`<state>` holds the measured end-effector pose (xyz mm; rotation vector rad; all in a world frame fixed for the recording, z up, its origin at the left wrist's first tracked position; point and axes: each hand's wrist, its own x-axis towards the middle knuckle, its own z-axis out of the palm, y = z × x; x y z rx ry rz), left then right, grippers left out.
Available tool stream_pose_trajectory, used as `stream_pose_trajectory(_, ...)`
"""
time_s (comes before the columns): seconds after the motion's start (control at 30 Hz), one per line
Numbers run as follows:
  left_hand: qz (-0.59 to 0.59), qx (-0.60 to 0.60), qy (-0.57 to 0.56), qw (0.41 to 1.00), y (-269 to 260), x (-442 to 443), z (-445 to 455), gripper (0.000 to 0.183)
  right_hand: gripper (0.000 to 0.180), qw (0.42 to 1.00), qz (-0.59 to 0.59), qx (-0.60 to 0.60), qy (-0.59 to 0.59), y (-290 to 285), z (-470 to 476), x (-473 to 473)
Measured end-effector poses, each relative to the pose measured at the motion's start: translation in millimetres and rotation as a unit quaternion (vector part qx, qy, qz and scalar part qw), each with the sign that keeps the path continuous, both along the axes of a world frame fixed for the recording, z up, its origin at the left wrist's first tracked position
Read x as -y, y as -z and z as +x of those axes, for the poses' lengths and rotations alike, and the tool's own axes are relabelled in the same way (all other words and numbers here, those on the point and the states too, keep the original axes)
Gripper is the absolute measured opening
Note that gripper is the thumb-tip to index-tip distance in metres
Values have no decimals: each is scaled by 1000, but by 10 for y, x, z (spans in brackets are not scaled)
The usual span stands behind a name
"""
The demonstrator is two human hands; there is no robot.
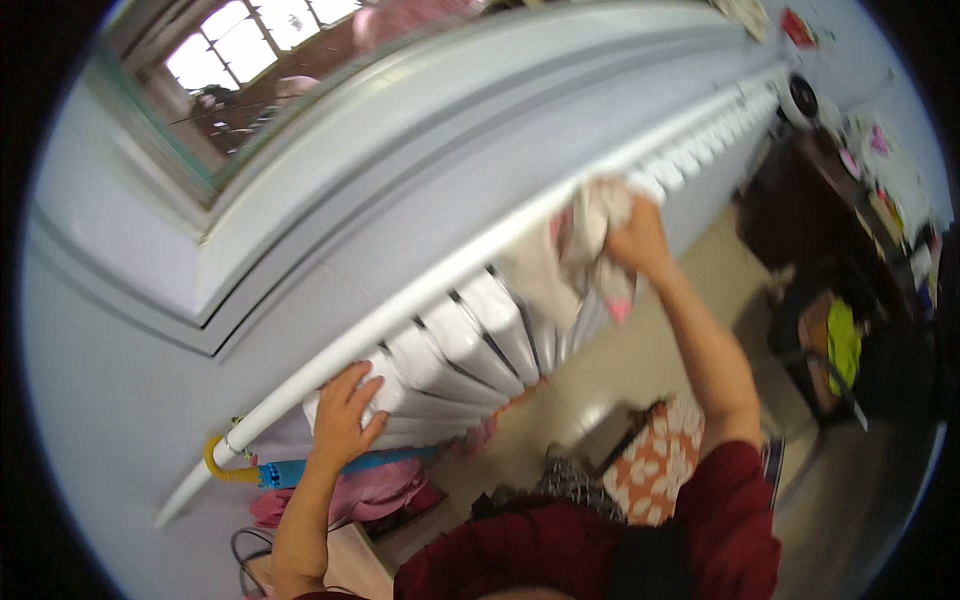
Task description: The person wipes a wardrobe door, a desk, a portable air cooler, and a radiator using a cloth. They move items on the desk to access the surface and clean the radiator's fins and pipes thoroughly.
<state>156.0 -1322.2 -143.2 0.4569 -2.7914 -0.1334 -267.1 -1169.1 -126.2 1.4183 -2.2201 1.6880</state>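
Observation:
A white sectional radiator [450, 330] runs along the wall below a white pipe [450, 262]. My right hand [637, 236] grips a crumpled beige cloth [544, 277] with pink patches, which drapes over the radiator's upper part and hides several sections. The cloth and the hand are slightly blurred. On the left, my left hand [349, 412] rests with fingers spread on the top of the radiator's near end, just under the pipe. It holds nothing.
A blue umbrella [300, 472] with a yellow handle hooks over the pipe at the left, above pink fabric [375, 491]. A windowsill [315, 172] juts out above. To the right are a dark wooden desk [817, 187] and a chair with a lime-green cloth [844, 345]. An orange-and-white patterned cushion [652, 472] lies below.

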Motion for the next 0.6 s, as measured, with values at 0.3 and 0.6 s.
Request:
stream_pose_trajectory(0.3,-1,11,23,1000,137,-1,29,42,15,994,41,33,98,-348,-453,73)
stream_pose_trajectory(0.6,-15,4,33,999,59,-30,-14,51,47,944,125,-248,-178,206,1236,8)
